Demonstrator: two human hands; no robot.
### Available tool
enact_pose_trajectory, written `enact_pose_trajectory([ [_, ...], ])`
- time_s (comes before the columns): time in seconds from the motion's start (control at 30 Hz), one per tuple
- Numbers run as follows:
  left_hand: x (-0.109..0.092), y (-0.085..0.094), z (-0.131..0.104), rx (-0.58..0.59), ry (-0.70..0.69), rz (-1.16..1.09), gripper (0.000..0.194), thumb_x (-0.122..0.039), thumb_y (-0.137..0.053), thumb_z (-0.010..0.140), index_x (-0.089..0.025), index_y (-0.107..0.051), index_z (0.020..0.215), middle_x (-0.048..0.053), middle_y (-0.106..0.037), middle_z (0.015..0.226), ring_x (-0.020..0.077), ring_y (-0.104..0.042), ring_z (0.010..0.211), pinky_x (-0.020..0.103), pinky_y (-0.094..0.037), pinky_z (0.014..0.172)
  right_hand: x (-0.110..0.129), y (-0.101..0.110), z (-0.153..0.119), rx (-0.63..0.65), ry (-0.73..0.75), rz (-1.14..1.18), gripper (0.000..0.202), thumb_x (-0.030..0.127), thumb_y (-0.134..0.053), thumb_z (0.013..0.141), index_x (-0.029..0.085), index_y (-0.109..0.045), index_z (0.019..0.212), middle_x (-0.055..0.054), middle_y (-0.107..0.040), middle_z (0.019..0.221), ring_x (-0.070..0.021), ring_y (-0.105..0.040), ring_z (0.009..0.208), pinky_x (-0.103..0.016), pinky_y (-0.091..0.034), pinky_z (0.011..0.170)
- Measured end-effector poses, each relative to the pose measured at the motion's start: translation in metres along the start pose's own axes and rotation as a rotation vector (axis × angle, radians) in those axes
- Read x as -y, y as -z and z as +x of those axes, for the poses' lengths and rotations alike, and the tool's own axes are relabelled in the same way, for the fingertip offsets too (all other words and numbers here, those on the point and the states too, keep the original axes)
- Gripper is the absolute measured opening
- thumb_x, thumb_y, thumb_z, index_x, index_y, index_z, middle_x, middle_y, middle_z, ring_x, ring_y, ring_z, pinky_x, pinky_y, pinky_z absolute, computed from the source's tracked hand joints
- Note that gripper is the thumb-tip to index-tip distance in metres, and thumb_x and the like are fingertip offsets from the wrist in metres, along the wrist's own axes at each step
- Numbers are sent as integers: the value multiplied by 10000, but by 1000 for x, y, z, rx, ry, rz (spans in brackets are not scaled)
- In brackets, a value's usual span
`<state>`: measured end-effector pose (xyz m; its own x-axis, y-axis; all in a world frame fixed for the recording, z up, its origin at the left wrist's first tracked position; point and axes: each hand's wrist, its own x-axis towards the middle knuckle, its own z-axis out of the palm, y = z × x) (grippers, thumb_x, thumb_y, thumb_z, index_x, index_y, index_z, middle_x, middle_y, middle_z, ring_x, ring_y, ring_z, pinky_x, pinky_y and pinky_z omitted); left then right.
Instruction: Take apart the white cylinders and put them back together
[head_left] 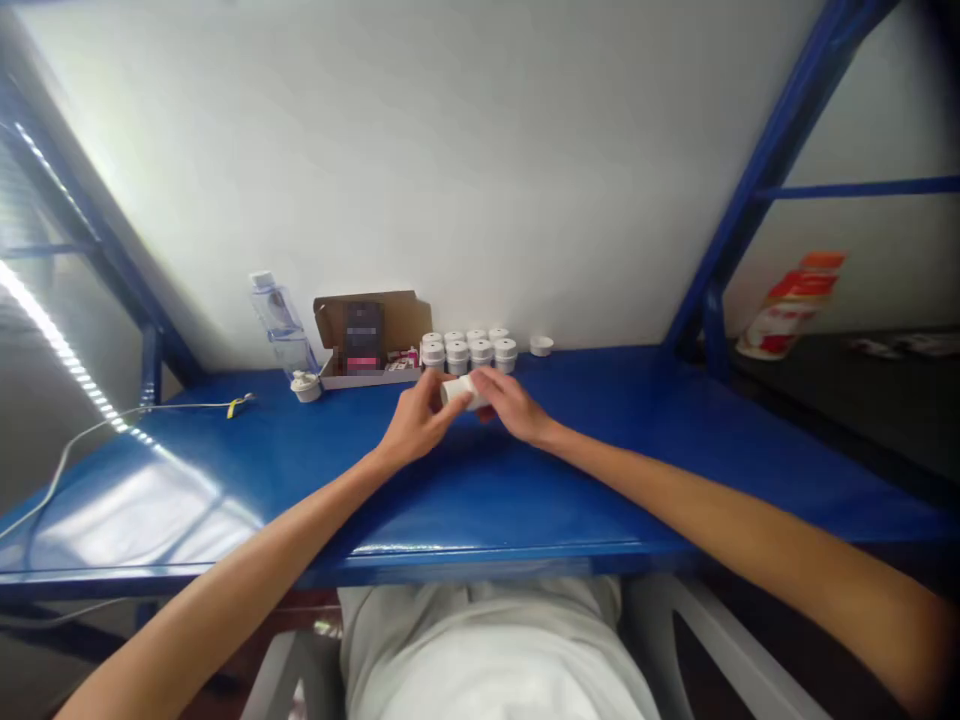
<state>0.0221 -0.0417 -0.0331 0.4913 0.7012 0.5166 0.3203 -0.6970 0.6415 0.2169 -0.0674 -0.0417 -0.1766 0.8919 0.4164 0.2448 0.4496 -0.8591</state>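
A small white cylindrical container (pixel 459 391) is held on its side between my two hands, above the middle of the blue table (pixel 480 500). My left hand (pixel 421 415) is closed round its left end, thumb along the front. The fingers of my right hand (pixel 511 402) wrap over its right end and hide that part. Just behind my hands, several white lidded jars (pixel 480 352) stand in two rows against the wall.
An open cardboard box (pixel 409 315) holds a dark phone-like item (pixel 364 335). Left of it are a clear bottle (pixel 283 325) and a white jar (pixel 306 387). A white cap (pixel 541 346) lies right of the rows. A white cable (pixel 187 406) crosses the left side. An orange-capped bottle (pixel 791 305) stands far right.
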Motion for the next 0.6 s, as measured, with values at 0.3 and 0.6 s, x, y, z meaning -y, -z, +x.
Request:
enact_pose_trajectory([
  [0.3,41,40,24,-240,526,-722,284,-389,-664,765,-162,-605,925,58,-676,843,158,-644,725,270,-493,637,-54,93,27,-313,192,-706,364,316,-656,845,235,-575,1191,-107,-596,1199,-285,-581,1131,-433,-465,1002],
  [0.6,66,54,24,-151,436,-288,351,-285,-763,628,-169,-592,912,51,-656,900,204,-649,838,324,-496,743,-109,144,23,-471,-327,-770,368,471,-727,755,232,-507,930,-54,-664,887,-245,-638,819,-338,-493,723],
])
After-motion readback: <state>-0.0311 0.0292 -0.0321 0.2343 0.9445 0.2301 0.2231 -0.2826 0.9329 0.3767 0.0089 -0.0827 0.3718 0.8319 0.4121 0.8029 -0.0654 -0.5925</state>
